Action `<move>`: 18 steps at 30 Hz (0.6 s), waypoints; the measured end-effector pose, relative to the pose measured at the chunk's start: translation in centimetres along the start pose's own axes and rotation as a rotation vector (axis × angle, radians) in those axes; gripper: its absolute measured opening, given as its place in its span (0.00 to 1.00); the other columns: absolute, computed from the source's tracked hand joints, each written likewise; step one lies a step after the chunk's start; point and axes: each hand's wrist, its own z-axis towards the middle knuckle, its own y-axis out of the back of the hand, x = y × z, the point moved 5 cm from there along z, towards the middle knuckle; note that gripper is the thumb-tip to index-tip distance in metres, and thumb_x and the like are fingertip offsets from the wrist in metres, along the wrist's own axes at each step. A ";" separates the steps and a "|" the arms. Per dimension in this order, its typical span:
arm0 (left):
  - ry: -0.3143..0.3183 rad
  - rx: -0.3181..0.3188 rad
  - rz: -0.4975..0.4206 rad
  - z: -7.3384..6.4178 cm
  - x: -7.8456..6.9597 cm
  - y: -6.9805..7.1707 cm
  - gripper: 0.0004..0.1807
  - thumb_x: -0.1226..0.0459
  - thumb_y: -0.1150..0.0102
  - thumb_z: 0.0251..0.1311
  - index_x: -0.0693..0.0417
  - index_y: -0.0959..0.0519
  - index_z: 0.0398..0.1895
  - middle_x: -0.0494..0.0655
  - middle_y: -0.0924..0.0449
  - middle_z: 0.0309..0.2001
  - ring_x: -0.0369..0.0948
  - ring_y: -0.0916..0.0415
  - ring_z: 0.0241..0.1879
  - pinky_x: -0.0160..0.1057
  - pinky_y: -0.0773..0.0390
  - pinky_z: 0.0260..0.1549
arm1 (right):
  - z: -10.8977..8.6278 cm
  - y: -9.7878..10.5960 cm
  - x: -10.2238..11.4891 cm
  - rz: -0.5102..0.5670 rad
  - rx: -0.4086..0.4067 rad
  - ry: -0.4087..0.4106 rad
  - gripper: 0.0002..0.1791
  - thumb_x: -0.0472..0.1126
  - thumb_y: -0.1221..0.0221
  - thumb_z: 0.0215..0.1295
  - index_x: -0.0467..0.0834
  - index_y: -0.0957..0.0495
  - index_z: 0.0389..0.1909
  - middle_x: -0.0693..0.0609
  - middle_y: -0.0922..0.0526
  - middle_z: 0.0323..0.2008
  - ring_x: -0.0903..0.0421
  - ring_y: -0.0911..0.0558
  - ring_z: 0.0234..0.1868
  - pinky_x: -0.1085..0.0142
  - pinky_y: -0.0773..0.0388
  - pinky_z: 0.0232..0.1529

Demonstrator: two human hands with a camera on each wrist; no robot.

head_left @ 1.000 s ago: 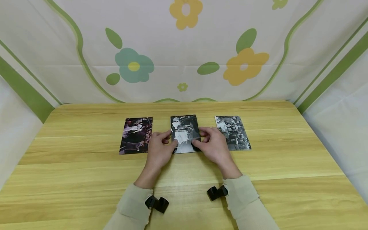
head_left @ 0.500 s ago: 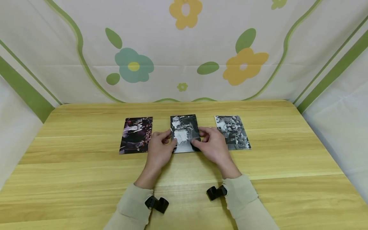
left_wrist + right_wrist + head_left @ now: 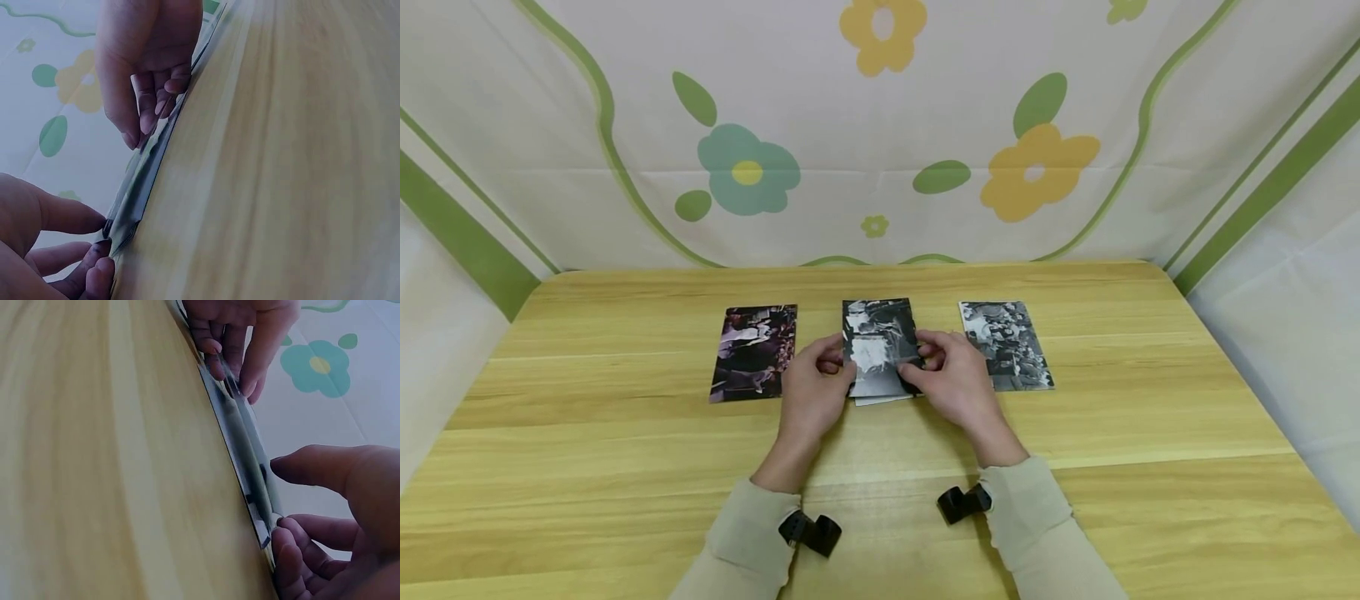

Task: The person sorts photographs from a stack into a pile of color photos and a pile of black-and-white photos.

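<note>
- Between the two outer prints, toward the far half of the table (image 3: 880,525), a black-and-white upper print (image 3: 872,354) is resting in both hands' grasp.
- Along its near edge, a pale strip of a lower print (image 3: 883,401) is now showing; half a second ago nothing was peeking out there. The upper print's near edge is sitting slightly farther from the person, while both outer prints are keeping their places.
- Judging by that strip, the person is handling more than one sheet here, and the near edges are no longer lying flush. The right wrist view is also showing separate layers at the near edge.
- Lengthwise, the upper print is pointing away from the person, toward the patterned cloth (image 3: 880,125), its far end leaning a touch left. Its short edges are running nearly parallel to the table's far edge.
- At the left long side, the left hand (image 3: 817,385) is pinching the edge, thumb on top and fingers curling at the side, with little gap between.
- Opposite, the right hand (image 3: 957,379) is holding the other edge similarly, thumb lying over the face. Whether its fingers are gripping the lower print too, I cannot tell.
</note>
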 end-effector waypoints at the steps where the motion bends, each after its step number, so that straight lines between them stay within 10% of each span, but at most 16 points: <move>1: 0.001 -0.004 -0.006 0.0 -0.1 0.0 0.24 0.75 0.33 0.64 0.63 0.17 0.65 0.61 0.13 0.48 0.51 0.19 0.47 0.42 0.19 0.49 | 0.0 0.0 0.0 0.004 -0.002 0.000 0.33 0.44 0.25 0.64 0.41 0.20 0.70 0.46 0.16 0.51 0.51 0.18 0.45 0.59 0.21 0.49; 18: -0.009 0.014 -0.090 -0.3 -4.4 2.7 0.21 0.69 0.36 0.71 0.52 0.15 0.66 0.54 0.14 0.51 0.45 0.19 0.52 0.33 0.23 0.48 | -0.7 3.4 3.4 0.067 -0.060 0.085 0.33 0.45 0.26 0.66 0.47 0.20 0.72 0.47 0.16 0.54 0.50 0.15 0.50 0.60 0.20 0.47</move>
